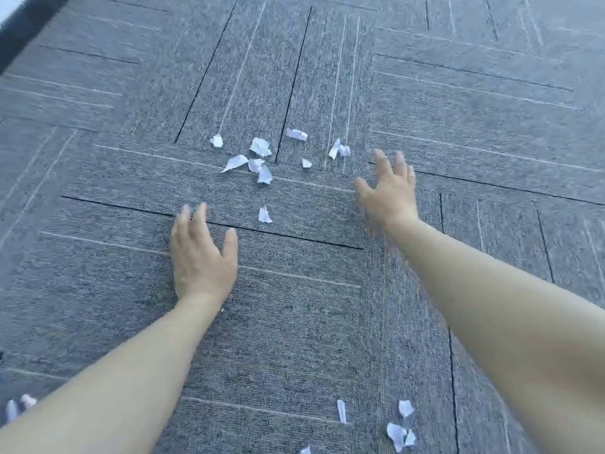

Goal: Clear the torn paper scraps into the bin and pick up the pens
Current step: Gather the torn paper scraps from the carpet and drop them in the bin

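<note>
White torn paper scraps (260,158) lie scattered on the grey carpet ahead of me, with one lone scrap (264,215) nearer. My left hand (201,257) is stretched out palm down, fingers apart, below and left of that lone scrap, holding nothing. My right hand (389,191) is also spread and empty, just right of the main cluster and slightly blurred. More scraps (397,434) lie near the bottom edge between my forearms, and a couple (19,406) at the lower left. No pens and no bin are in view.
Grey carpet tiles (294,306) with dark and pale line patterns cover the whole floor. A dark strip, perhaps a wall base or furniture edge (23,24), runs across the top left corner.
</note>
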Action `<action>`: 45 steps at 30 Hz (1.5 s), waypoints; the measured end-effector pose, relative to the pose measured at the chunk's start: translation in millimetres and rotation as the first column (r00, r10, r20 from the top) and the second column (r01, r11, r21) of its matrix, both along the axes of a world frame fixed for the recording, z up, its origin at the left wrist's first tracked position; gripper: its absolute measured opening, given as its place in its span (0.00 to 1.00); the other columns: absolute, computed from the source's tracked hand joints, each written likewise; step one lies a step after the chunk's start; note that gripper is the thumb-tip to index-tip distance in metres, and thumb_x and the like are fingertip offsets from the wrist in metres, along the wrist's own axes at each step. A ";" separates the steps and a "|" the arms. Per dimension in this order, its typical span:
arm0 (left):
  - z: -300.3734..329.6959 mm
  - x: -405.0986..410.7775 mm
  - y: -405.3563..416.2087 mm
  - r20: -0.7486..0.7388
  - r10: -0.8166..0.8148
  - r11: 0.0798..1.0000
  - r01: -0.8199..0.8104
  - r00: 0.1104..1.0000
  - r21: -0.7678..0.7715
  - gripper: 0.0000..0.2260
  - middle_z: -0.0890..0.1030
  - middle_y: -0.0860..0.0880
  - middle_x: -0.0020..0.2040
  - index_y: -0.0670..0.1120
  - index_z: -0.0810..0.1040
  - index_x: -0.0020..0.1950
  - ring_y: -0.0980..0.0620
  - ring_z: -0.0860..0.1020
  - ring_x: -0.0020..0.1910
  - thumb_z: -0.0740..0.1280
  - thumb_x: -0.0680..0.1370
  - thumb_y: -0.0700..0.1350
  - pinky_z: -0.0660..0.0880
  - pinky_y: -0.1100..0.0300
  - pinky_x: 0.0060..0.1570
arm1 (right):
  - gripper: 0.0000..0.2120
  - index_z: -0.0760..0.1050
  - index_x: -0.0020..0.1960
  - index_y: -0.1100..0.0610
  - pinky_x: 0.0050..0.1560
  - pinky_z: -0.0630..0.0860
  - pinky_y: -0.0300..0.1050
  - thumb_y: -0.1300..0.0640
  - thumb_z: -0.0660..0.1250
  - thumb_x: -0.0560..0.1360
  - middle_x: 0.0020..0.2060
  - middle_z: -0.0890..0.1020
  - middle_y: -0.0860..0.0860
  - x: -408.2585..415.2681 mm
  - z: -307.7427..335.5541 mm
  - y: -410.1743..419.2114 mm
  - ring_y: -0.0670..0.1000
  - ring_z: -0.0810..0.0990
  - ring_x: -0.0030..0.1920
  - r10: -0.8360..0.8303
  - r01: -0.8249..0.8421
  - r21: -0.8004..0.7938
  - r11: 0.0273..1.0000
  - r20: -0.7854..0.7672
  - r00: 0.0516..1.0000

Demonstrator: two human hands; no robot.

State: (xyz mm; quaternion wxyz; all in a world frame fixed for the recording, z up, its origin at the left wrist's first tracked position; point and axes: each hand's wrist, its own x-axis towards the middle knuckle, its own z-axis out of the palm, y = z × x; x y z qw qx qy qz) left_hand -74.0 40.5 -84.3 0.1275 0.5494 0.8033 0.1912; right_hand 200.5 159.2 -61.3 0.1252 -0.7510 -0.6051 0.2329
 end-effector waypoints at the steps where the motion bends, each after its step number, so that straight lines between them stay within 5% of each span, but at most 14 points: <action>1: -2.3 1.9 3.5 -0.017 0.017 1.000 -0.017 1.000 0.014 0.28 0.57 0.42 0.76 0.46 0.56 0.75 0.45 0.55 0.75 0.54 0.79 0.58 0.53 0.47 0.73 | 0.32 0.49 0.78 0.43 0.76 0.49 0.61 0.43 0.59 0.78 0.79 0.46 0.52 -2.1 -4.7 11.6 0.60 0.43 0.78 -0.009 0.008 -0.004 1.000 -0.019 1.000; 5: -8.3 3.8 7.7 -0.062 0.022 1.000 -0.022 0.998 -0.004 0.30 0.59 0.42 0.76 0.45 0.56 0.75 0.45 0.55 0.75 0.52 0.78 0.61 0.51 0.49 0.74 | 0.32 0.53 0.79 0.50 0.77 0.47 0.58 0.45 0.60 0.78 0.79 0.53 0.52 -28.8 -16.8 26.9 0.55 0.45 0.79 0.091 -0.089 0.068 0.994 -0.018 0.996; 10: -4.2 2.7 8.7 -0.119 -0.004 0.997 -0.005 0.993 -0.073 0.31 0.60 0.42 0.76 0.44 0.58 0.74 0.44 0.56 0.75 0.51 0.77 0.61 0.52 0.48 0.74 | 0.24 0.64 0.73 0.50 0.71 0.62 0.49 0.51 0.63 0.78 0.73 0.66 0.48 -62.4 -13.4 -0.5 0.48 0.65 0.70 0.320 -0.291 0.281 0.915 -0.063 0.945; 12: -3.8 2.8 11.5 -0.148 -0.013 0.994 -0.004 0.989 -0.111 0.30 0.60 0.42 0.76 0.44 0.60 0.73 0.44 0.56 0.75 0.51 0.77 0.61 0.52 0.47 0.74 | 0.24 0.64 0.73 0.47 0.74 0.58 0.55 0.49 0.62 0.77 0.75 0.64 0.49 -61.4 -14.1 26.1 0.52 0.60 0.74 0.264 -0.251 0.295 0.922 -0.006 0.964; 16: -2.4 2.6 12.9 -0.177 -0.024 0.986 -0.005 0.984 -0.165 0.29 0.59 0.42 0.76 0.44 0.61 0.73 0.44 0.55 0.75 0.52 0.76 0.60 0.53 0.46 0.73 | 0.29 0.59 0.77 0.46 0.77 0.47 0.58 0.40 0.58 0.78 0.79 0.53 0.49 -61.4 -19.4 75.3 0.54 0.46 0.79 0.237 -0.242 0.056 0.969 0.072 0.969; 21: -1.1 1.8 13.7 -0.187 -0.038 0.978 -0.002 0.982 -0.208 0.30 0.59 0.41 0.76 0.44 0.60 0.73 0.43 0.55 0.75 0.52 0.76 0.60 0.53 0.45 0.73 | 0.24 0.66 0.73 0.51 0.74 0.59 0.57 0.47 0.60 0.79 0.74 0.65 0.48 -79.5 -4.6 10.6 0.50 0.59 0.75 0.572 -0.566 0.103 0.818 -0.042 0.819; 23: -0.3 1.6 15.0 -0.191 -0.044 0.975 0.000 0.981 -0.223 0.30 0.58 0.41 0.76 0.44 0.60 0.73 0.43 0.55 0.75 0.53 0.76 0.61 0.53 0.45 0.73 | 0.21 0.69 0.70 0.52 0.69 0.65 0.55 0.51 0.62 0.77 0.71 0.69 0.50 -82.1 -4.0 -4.7 0.52 0.65 0.71 0.663 -0.655 0.206 0.727 0.037 0.747; 28: 1.4 2.7 15.7 -0.182 -0.046 0.970 0.001 0.982 -0.244 0.31 0.57 0.42 0.77 0.45 0.60 0.74 0.44 0.53 0.76 0.52 0.76 0.62 0.51 0.46 0.74 | 0.27 0.60 0.75 0.42 0.74 0.49 0.58 0.40 0.58 0.78 0.79 0.52 0.49 -124.6 -8.1 84.1 0.57 0.47 0.78 0.467 -0.472 0.055 0.880 0.090 0.880; 33: 1.9 0.6 16.3 -0.162 -0.045 0.968 0.003 0.986 -0.250 0.31 0.57 0.43 0.77 0.46 0.61 0.74 0.44 0.53 0.76 0.53 0.76 0.61 0.51 0.46 0.74 | 0.27 0.59 0.76 0.42 0.75 0.45 0.57 0.37 0.55 0.79 0.79 0.54 0.47 -152.3 -11.3 100.6 0.53 0.44 0.79 0.582 -0.582 -0.010 0.813 0.022 0.813; 36: 1.9 -0.4 15.7 -0.138 -0.040 0.972 0.007 0.990 -0.236 0.30 0.57 0.42 0.77 0.45 0.61 0.74 0.44 0.53 0.76 0.54 0.76 0.60 0.51 0.46 0.73 | 0.21 0.70 0.71 0.50 0.73 0.60 0.57 0.45 0.57 0.80 0.74 0.68 0.50 -146.9 -3.5 57.4 0.53 0.60 0.76 0.728 -0.728 0.077 0.682 0.030 0.685; 39: 2.7 -1.1 17.2 -0.132 -0.044 0.972 0.012 0.990 -0.233 0.31 0.57 0.42 0.77 0.45 0.61 0.74 0.43 0.53 0.76 0.54 0.76 0.60 0.50 0.45 0.73 | 0.17 0.75 0.65 0.55 0.59 0.76 0.56 0.51 0.59 0.79 0.65 0.77 0.51 -144.0 2.0 40.3 0.55 0.72 0.66 0.743 -0.745 0.266 0.612 0.132 0.657; 42: 1.9 -1.3 17.3 -0.128 -0.047 0.971 0.015 0.991 -0.238 0.31 0.57 0.42 0.77 0.45 0.61 0.74 0.43 0.53 0.76 0.54 0.76 0.60 0.49 0.46 0.73 | 0.25 0.64 0.74 0.48 0.72 0.60 0.58 0.43 0.57 0.79 0.76 0.63 0.50 -183.8 8.1 68.0 0.56 0.58 0.76 0.737 -0.753 0.119 0.647 0.156 0.658; 45: 2.9 0.0 16.4 -0.135 -0.041 0.974 0.009 0.990 -0.228 0.30 0.57 0.42 0.77 0.45 0.61 0.74 0.44 0.53 0.76 0.53 0.76 0.60 0.48 0.47 0.73 | 0.30 0.53 0.78 0.45 0.75 0.48 0.57 0.38 0.53 0.79 0.79 0.50 0.48 -227.1 2.3 97.4 0.54 0.45 0.79 0.859 -0.866 -0.073 0.494 0.193 0.474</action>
